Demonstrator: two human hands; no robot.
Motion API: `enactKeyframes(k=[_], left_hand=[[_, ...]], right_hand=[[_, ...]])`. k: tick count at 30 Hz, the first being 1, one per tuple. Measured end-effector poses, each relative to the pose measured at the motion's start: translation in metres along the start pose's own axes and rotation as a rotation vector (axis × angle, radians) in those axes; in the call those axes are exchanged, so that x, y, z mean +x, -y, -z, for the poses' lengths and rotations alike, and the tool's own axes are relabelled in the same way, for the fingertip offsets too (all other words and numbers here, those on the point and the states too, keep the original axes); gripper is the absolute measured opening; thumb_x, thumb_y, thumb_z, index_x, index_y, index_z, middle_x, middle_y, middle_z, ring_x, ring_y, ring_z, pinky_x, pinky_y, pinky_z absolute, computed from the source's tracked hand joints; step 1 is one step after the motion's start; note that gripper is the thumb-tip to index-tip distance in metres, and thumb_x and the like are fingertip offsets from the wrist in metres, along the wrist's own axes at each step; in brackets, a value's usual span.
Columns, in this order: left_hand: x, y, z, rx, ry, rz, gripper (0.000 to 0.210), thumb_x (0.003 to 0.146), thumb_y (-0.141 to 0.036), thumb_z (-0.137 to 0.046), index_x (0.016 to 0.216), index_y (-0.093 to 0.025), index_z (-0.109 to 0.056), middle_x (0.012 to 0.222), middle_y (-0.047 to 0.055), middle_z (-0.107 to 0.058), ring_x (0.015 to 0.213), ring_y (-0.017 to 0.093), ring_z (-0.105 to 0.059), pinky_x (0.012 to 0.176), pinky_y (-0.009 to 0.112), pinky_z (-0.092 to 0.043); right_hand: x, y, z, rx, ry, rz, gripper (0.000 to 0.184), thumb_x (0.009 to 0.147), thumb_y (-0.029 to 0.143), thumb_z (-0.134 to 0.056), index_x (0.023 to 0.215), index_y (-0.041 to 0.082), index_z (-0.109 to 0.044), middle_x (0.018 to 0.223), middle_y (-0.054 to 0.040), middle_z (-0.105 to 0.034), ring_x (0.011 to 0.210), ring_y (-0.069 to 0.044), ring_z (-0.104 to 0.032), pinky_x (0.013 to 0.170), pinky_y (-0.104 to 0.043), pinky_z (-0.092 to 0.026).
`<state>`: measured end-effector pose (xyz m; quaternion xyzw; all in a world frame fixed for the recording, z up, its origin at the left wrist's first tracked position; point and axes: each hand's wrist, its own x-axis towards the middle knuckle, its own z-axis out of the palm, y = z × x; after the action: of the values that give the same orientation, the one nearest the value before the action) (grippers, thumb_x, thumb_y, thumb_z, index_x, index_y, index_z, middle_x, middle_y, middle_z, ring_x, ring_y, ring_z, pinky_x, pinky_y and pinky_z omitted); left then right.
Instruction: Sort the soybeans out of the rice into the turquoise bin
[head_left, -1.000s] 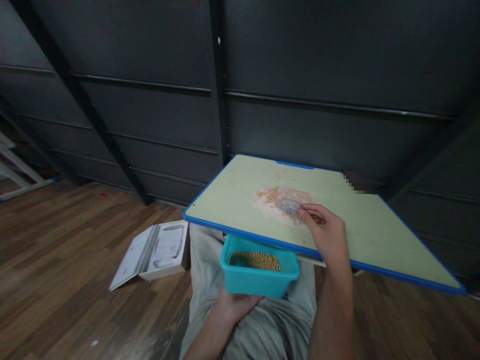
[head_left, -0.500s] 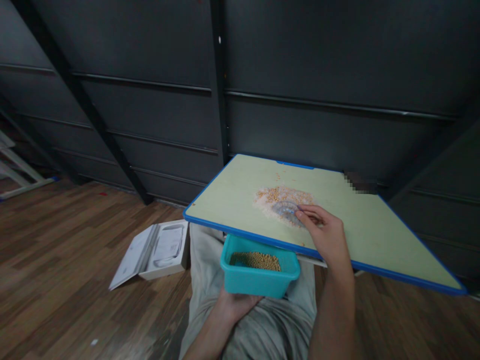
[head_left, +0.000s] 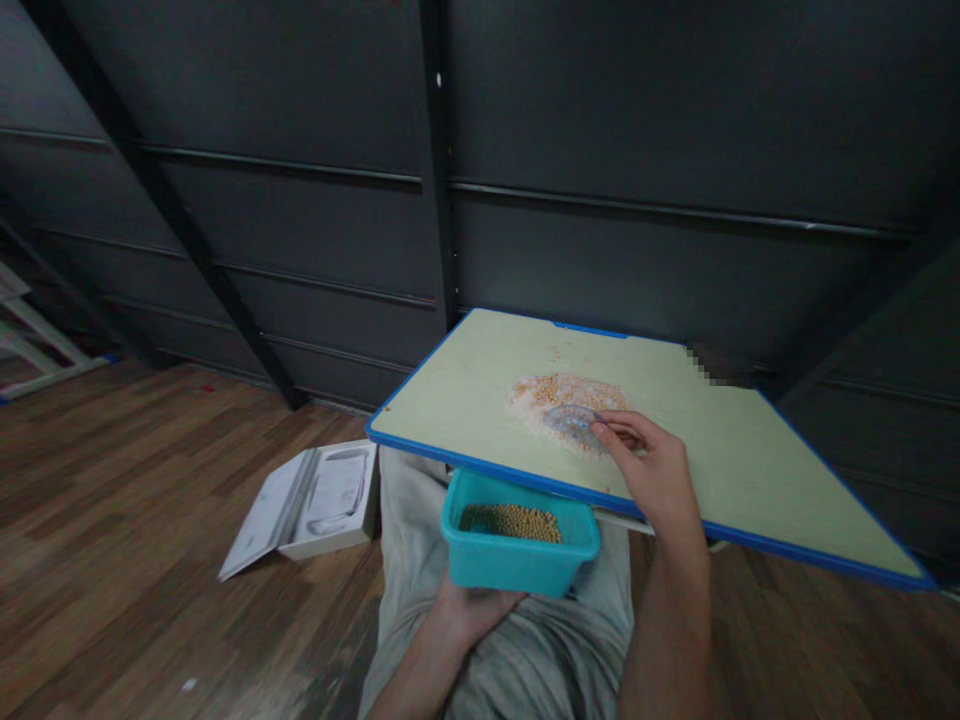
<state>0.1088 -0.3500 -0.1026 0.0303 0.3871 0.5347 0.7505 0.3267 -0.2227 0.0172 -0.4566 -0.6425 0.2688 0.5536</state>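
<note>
My right hand (head_left: 646, 452) pinches the edge of a thin, clear plastic disc (head_left: 574, 424) between thumb and fingers. The disc lies over the near side of a pile of white grains and yellowish beans (head_left: 559, 390), spread on a pale green board (head_left: 442, 400) with a blue rim. Below the board's near edge is a turquoise plastic bin (head_left: 517, 568), with round tan beans (head_left: 521, 522) in it. My left hand (head_left: 476, 612) supports the bin from underneath, its fingers mostly hidden by it.
An open white box (head_left: 330, 545) lies on the wooden floor (head_left: 127, 520) to the left. Behind the board rises a dark panelled wall (head_left: 300, 220). A dark, pixelated object (head_left: 724, 365) is at the board's far right edge. White metal legs (head_left: 45, 330) stand far left.
</note>
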Motion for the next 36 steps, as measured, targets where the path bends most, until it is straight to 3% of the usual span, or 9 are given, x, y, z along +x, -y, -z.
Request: enactKeyframes(k=[8, 12, 24, 31, 36], left_hand=[[-0.001, 0.000, -0.001, -0.025, -0.012, 0.015, 0.035, 0.099, -0.043, -0.080, 0.132, -0.032, -0.086, 0.127, 0.007, -0.098, 0.155, 0.040, -0.079, 0.140, 0.060, -0.056], [-0.002, 0.000, -0.002, -0.017, 0.011, 0.004, 0.037, 0.100, -0.042, -0.079, 0.136, -0.036, -0.085, 0.136, 0.005, -0.097, 0.156, 0.040, -0.079, 0.138, 0.061, -0.058], [-0.001, -0.001, -0.004, -0.007, 0.057, -0.007, 0.034, 0.092, -0.050, -0.091, 0.122, -0.033, -0.087, 0.136, 0.007, -0.097, 0.154, 0.040, -0.080, 0.141, 0.057, -0.055], [0.004, 0.001, 0.003, 0.032, 0.161, -0.023, 0.034, 0.082, -0.053, -0.098, 0.109, -0.035, -0.089, 0.141, 0.005, -0.096, 0.157, 0.042, -0.078, 0.145, 0.057, -0.050], [0.007, 0.003, 0.009, 0.041, 0.198, -0.038, 0.036, 0.081, -0.052, -0.098, 0.111, -0.035, -0.090, 0.141, 0.005, -0.096, 0.158, 0.043, -0.077, 0.146, 0.060, -0.048]], right_hand=[[-0.001, 0.003, 0.000, 0.041, 0.036, -0.027, 0.033, 0.091, 0.053, -0.093, 0.104, 0.023, -0.095, 0.097, -0.0128, -0.094, 0.089, -0.033, -0.087, 0.082, -0.047, -0.072], [-0.001, 0.004, 0.000, 0.032, 0.059, -0.012, 0.033, 0.093, 0.052, -0.091, 0.107, 0.023, -0.097, 0.102, -0.0133, -0.095, 0.092, -0.033, -0.087, 0.083, -0.047, -0.071], [-0.005, 0.007, 0.003, 0.005, 0.115, 0.016, 0.033, 0.097, 0.053, -0.090, 0.110, 0.023, -0.099, 0.109, -0.0136, -0.096, 0.093, -0.033, -0.088, 0.084, -0.045, -0.070], [-0.004, 0.009, 0.003, 0.018, 0.133, 0.029, 0.028, 0.095, 0.048, -0.090, 0.107, 0.025, -0.100, 0.106, -0.0119, -0.096, 0.090, -0.032, -0.088, 0.081, -0.044, -0.070], [-0.005, 0.010, 0.004, 0.015, 0.145, 0.039, 0.025, 0.095, 0.046, -0.090, 0.106, 0.026, -0.099, 0.105, -0.0113, -0.096, 0.089, -0.031, -0.088, 0.080, -0.045, -0.071]])
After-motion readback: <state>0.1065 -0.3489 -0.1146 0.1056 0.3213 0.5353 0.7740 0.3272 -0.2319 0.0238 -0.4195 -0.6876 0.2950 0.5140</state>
